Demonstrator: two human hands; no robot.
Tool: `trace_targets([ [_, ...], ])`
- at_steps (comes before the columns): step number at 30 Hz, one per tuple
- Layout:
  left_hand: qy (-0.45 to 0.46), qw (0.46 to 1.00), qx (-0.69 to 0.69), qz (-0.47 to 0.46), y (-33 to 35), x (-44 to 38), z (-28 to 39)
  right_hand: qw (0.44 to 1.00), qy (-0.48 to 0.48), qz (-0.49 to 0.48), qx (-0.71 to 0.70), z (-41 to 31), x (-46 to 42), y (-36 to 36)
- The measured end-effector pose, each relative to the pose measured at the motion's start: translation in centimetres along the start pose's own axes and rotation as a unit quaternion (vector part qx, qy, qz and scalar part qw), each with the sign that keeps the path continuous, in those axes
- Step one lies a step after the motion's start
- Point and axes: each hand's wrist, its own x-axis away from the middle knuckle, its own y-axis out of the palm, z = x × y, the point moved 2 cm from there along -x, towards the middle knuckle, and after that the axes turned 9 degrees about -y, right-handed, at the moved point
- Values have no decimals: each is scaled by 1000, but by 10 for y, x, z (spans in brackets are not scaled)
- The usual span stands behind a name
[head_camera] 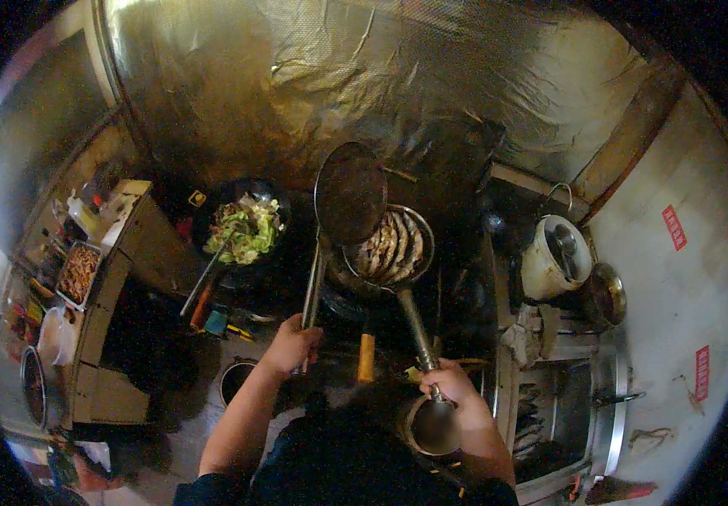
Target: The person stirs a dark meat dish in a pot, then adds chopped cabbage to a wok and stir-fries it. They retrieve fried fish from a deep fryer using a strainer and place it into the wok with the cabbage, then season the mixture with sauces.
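Note:
My left hand (pixel 292 345) is closed around the long metal handle of a round, dark skimmer (pixel 351 193), which is tilted up over the stove. In my right hand (pixel 451 384) is the long handle of a round pan-like vessel (pixel 428 237); whether it is a pan or a strainer, I cannot tell. Several long browned food pieces (pixel 395 246), perhaps small fish, lie side by side in it. The skimmer's lower edge overlaps the vessel's upper left rim; whether they touch is unclear. Below them a wooden handle (pixel 366 357) points toward me.
To the left, a dark wok (pixel 198 228) holds cut leafy vegetables (pixel 247 234) and a long-handled ladle (pixel 206 278). A side counter carries a food tray (pixel 79 275) and bottles. On the right stand a white bucket (pixel 538 272) with ladles and a metal basin (pixel 611 294). A pot (pixel 411 430) is near my right forearm.

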Motion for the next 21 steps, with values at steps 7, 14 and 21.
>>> trace_targets([
  [7,-40,999,0,-12,7,15,24,995,66,-62,-46,29,-35,-11],
  [14,-85,992,92,-30,8,20,15,988,88,-101,-75,53,-74,-26],
  [21,-117,987,100,-46,23,28,20,979,76,-85,-169,46,-60,-24],
])
